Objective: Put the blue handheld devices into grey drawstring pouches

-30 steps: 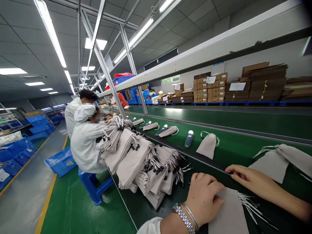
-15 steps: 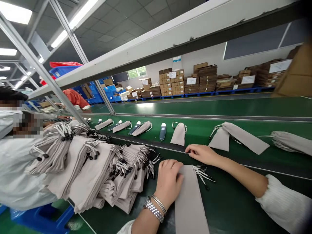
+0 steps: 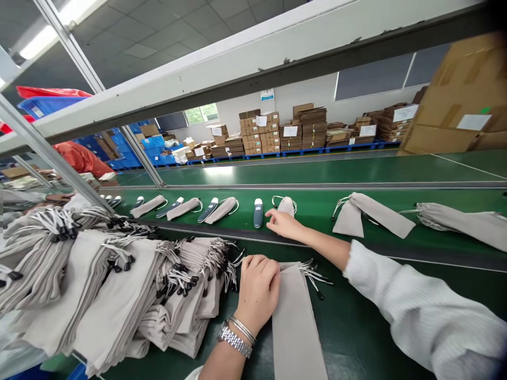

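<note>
My right hand (image 3: pixel 285 224) is stretched over the green belt, open, its fingertips just beside a slim dark blue device with a white tip (image 3: pixel 258 214). Behind that hand lies a small grey drawstring pouch (image 3: pixel 287 204), partly covered by it. My left hand (image 3: pixel 259 287) rests on the near surface with its fingers curled together; whatever is under them is hidden. Against its right side lie long flat grey drawstring pouches (image 3: pixel 297 322), white cords and black cord ends at their top. To its left are heaped stacks of the same pouches (image 3: pixel 119 295).
More devices and pouches (image 3: pixel 222 210) lie along the belt (image 3: pixel 317 211) to the left, and further pouches (image 3: pixel 380 214) to the right. A metal post (image 3: pixel 51 153) and an overhead beam (image 3: pixel 222 79) frame the bench. A large carton (image 3: pixel 459 100) stands at the right.
My right hand has moved forward and left from the belt's near edge to beside the blue device. My left hand stays by the flat pouches, fingers more curled. The view has swung right.
</note>
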A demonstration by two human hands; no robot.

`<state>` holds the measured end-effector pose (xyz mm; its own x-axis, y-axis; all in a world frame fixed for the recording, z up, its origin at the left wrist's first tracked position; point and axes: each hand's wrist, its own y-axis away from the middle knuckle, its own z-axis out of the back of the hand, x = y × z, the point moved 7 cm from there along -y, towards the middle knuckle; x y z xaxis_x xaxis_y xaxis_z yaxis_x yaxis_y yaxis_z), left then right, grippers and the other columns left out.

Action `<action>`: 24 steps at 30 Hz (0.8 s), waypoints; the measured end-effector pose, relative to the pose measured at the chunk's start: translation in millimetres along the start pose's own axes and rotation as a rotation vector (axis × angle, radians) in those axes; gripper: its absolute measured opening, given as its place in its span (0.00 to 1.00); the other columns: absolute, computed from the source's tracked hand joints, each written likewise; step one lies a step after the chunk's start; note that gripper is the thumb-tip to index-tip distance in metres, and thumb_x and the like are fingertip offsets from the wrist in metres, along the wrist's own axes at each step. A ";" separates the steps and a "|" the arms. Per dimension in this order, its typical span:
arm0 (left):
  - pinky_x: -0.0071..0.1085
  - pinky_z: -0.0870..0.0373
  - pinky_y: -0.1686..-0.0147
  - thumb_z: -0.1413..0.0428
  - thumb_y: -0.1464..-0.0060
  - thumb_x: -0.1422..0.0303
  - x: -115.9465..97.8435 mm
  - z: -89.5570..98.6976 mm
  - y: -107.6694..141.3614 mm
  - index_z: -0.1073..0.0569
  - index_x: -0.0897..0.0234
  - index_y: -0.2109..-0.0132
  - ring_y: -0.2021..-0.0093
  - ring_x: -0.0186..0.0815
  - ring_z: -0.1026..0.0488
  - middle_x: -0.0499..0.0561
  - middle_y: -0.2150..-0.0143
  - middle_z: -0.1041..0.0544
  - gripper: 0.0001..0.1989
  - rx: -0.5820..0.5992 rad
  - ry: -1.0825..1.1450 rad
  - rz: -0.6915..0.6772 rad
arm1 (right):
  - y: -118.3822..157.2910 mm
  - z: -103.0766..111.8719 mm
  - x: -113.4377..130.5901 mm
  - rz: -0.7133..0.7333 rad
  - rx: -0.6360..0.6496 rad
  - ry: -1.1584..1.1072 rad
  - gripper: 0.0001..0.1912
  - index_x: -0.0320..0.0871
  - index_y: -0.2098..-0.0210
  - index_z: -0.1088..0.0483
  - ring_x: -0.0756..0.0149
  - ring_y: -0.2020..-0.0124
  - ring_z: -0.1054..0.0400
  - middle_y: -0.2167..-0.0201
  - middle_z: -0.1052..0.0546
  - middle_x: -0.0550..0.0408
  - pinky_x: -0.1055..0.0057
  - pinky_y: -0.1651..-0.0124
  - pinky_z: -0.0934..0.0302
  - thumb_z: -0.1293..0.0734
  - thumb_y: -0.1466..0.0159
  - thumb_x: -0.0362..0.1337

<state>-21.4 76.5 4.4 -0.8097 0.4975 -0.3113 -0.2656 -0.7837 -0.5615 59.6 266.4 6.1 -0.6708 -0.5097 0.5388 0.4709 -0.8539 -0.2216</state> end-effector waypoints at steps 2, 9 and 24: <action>0.39 0.42 0.55 0.54 0.39 0.77 -1.8 3.8 1.7 0.37 0.62 0.66 0.61 0.36 0.35 0.47 0.67 0.30 0.07 -0.006 0.088 -0.003 | -29.9 -2.7 4.3 -0.108 -0.038 0.061 0.25 0.37 0.45 0.37 0.56 0.55 0.30 0.55 0.24 0.43 0.68 0.58 0.40 0.34 0.37 0.42; 0.30 0.43 0.68 0.48 0.40 0.70 8.1 9.4 0.4 0.35 0.62 0.67 0.70 0.31 0.40 0.45 0.70 0.34 0.06 -0.068 0.580 0.158 | -75.0 -18.7 -14.2 -0.334 -0.015 0.004 0.24 0.30 0.53 0.35 0.50 0.59 0.30 0.58 0.25 0.34 0.66 0.64 0.42 0.31 0.42 0.41; 0.28 0.43 0.66 0.38 0.47 0.68 18.1 5.7 -3.7 0.29 0.63 0.70 0.68 0.31 0.38 0.46 0.69 0.35 0.08 -0.107 0.956 0.296 | 89.8 52.5 34.9 0.131 0.011 -0.785 0.13 0.42 0.60 0.38 0.75 0.81 0.43 0.74 0.33 0.61 0.76 0.79 0.48 0.34 0.38 0.44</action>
<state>-38.0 86.2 5.2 -0.0634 0.4147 -0.9077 -0.0352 -0.9099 -0.4133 108.5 177.4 47.7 -0.0116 -0.3788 0.9254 0.5265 -0.7891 -0.3164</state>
